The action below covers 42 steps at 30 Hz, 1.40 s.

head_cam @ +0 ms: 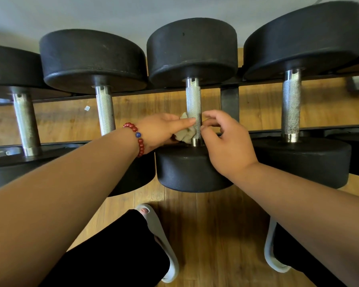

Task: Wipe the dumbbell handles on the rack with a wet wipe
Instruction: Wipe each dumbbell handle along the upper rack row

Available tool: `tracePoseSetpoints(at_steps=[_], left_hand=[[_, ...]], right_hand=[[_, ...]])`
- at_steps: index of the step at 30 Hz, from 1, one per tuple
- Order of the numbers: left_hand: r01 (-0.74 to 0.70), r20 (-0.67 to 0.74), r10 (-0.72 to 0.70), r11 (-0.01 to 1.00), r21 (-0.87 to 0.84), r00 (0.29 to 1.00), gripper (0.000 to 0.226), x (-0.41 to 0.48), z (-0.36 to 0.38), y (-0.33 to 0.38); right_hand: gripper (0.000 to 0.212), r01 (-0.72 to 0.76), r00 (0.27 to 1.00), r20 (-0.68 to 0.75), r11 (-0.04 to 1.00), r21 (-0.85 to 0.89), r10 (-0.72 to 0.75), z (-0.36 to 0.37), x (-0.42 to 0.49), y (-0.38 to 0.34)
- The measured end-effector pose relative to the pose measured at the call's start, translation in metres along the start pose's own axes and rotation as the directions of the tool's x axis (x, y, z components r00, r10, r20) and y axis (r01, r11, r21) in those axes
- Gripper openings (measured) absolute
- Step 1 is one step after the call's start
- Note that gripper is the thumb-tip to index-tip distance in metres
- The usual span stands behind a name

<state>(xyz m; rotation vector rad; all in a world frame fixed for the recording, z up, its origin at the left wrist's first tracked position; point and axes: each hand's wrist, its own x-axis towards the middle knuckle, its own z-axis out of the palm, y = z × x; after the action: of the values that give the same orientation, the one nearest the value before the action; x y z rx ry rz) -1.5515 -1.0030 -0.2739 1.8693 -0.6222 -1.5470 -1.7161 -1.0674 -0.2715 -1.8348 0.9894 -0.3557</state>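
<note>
Several black dumbbells lie across a dark metal rack [229, 100], knurled steel handles facing me. The middle dumbbell's handle [193, 100] is the one under my hands. My left hand [160, 130], with a red bead bracelet at the wrist, holds a crumpled whitish wet wipe [184, 135] against the handle's near end, index finger lying across the steel. My right hand [226, 139] is at the handle's right side, fingers curled beside it; whether they pinch the wipe is hidden. Neighbouring handles stand left [105, 109] and right [291, 104].
A further dumbbell handle [26, 123] sits at the far left. Wooden floor [211, 235] lies below the rack, with my two feet in grey slippers [164, 241] close to it. A pale wall runs behind the rack.
</note>
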Motion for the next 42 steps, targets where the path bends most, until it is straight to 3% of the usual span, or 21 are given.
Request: tracePoseSetpoints(at_steps=[3,5,10,14,18,20,23,25,28,31,35,40,42], left_hand=[[0.011,-0.179,0.026,0.979,0.204,0.984,0.059,0.004,0.006,-0.003],[0.049,-0.225,0.02,0.954,0.296,0.974,0.059,0.007,0.007,-0.007],[0.087,-0.157,-0.014,0.879,0.469,0.987,0.042,0.002,0.004,0.009],[0.015,-0.163,0.042,0.941,0.339,0.986,0.03,0.004,0.003,0.007],[0.023,-0.106,0.028,0.896,0.443,0.994,0.025,0.004,0.004,0.001],[0.017,-0.059,0.004,0.934,0.356,0.998,0.019,0.004,0.001,0.002],[0.001,-0.01,-0.002,0.998,-0.069,1.0,0.015,0.003,0.005,-0.001],[-0.05,0.009,0.056,0.943,-0.33,0.998,0.021,0.004,0.008,0.002],[-0.107,-0.015,0.116,0.845,-0.524,0.993,0.028,0.011,0.011,0.012],[-0.133,-0.061,0.118,0.84,-0.526,0.991,0.033,0.014,0.023,0.012],[-0.113,-0.035,0.11,0.872,-0.477,0.993,0.021,0.016,0.02,0.008],[-0.188,-0.103,0.157,0.837,-0.514,0.982,0.014,0.026,0.014,0.016],[-0.168,-0.058,0.16,0.863,-0.476,0.985,0.017,0.024,0.018,0.009]], right_hand=[[0.035,0.002,1.0,-0.002,1.0,-0.004,-0.002,0.0,0.0,0.001],[0.035,0.001,1.0,-0.001,1.0,-0.014,-0.001,0.001,0.001,0.001],[0.033,-0.001,1.0,0.003,1.0,-0.006,0.001,0.001,0.001,0.002],[0.034,-0.003,1.0,0.005,1.0,0.006,0.003,0.002,0.001,0.002],[0.034,-0.011,1.0,0.008,1.0,0.003,0.011,0.001,0.0,0.001],[0.034,-0.009,1.0,0.011,1.0,0.011,0.009,0.0,0.0,0.0],[0.033,-0.01,1.0,0.007,1.0,0.014,0.01,0.0,0.001,0.001],[0.034,-0.019,1.0,0.008,1.0,0.025,0.018,0.0,0.0,0.002],[0.031,-0.032,1.0,0.002,0.996,0.082,0.032,0.0,0.0,0.002],[0.03,-0.029,1.0,-0.003,0.994,0.105,0.029,0.0,0.0,0.002],[0.032,-0.023,1.0,0.0,0.995,0.093,0.023,0.0,-0.001,0.003],[0.034,-0.028,1.0,0.005,0.996,0.083,0.028,0.0,0.0,0.004],[0.031,-0.022,1.0,0.0,0.996,0.085,0.022,0.0,0.0,0.004]])
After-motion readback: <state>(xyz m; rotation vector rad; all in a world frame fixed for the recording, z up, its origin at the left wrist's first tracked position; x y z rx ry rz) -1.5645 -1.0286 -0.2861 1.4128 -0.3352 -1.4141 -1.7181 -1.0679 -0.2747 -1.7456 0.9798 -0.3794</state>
